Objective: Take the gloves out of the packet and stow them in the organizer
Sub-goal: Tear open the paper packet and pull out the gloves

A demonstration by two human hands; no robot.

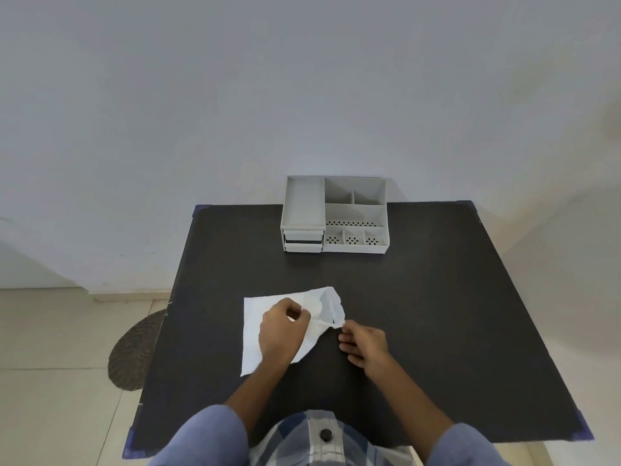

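Note:
A white paper packet (253,322) lies on the dark table (420,297) in front of me, its right end lifted and crumpled open. My left hand (280,331) rests on the packet and pinches its upper flap. My right hand (364,343) pinches the packet's torn right corner between thumb and forefinger. A pale, translucent bit of glove (317,307) seems to show inside the opening. The grey plastic organizer (336,215) stands at the table's far edge, with several open compartments on the right and small drawers at the lower left.
The table backs onto a plain white wall. A round woven mat (134,351) lies on the tiled floor to the left of the table. Blue tape marks the table corners (468,205).

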